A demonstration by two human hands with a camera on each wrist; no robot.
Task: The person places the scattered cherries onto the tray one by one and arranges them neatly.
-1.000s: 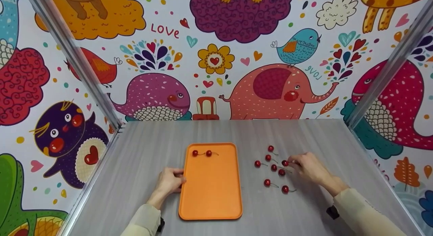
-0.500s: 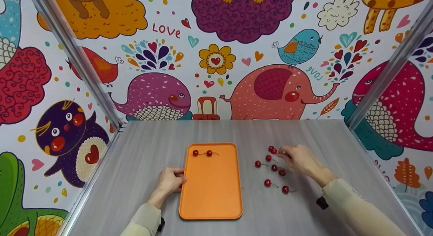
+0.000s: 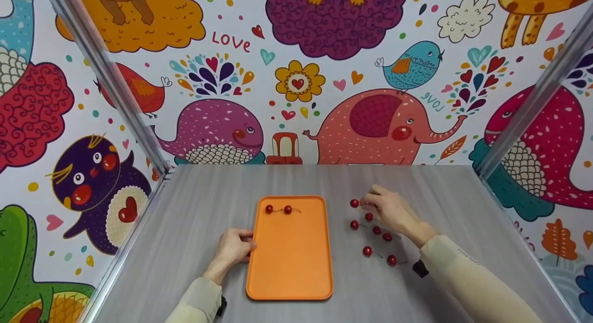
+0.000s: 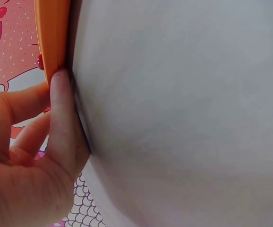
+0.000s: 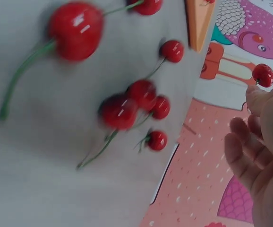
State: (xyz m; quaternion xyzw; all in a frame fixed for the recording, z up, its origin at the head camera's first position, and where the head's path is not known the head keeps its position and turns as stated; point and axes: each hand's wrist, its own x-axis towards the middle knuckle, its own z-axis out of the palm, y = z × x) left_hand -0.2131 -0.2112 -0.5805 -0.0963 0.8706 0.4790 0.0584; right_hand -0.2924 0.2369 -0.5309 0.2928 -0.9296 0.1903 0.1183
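Note:
At the left long side of an orange tray (image 3: 289, 253), my left hand (image 3: 233, 247) holds the rim, with thumb and fingers at its edge; the left wrist view shows a fingertip against the tray's outer wall (image 4: 55, 38). Two red cherries with stems lie near the tray's far end, a left one (image 3: 269, 209) and a right one (image 3: 288, 209). My right hand (image 3: 391, 209) pinches another cherry (image 3: 354, 203) by its stem, above the table to the right of the tray. In the right wrist view that cherry (image 5: 263, 75) stands up from the fingertips.
Several loose cherries lie on the grey table right of the tray, the nearest cherry (image 3: 392, 260) toward the front. One far cherry (image 5: 156, 140) is hidden behind my right hand in the head view. A patterned wall (image 3: 296, 119) and metal posts (image 3: 514, 123) bound the table.
My right hand has moved left and slightly away from me, carrying the pinched cherry past the loose ones toward the tray. The left hand and tray have stayed put.

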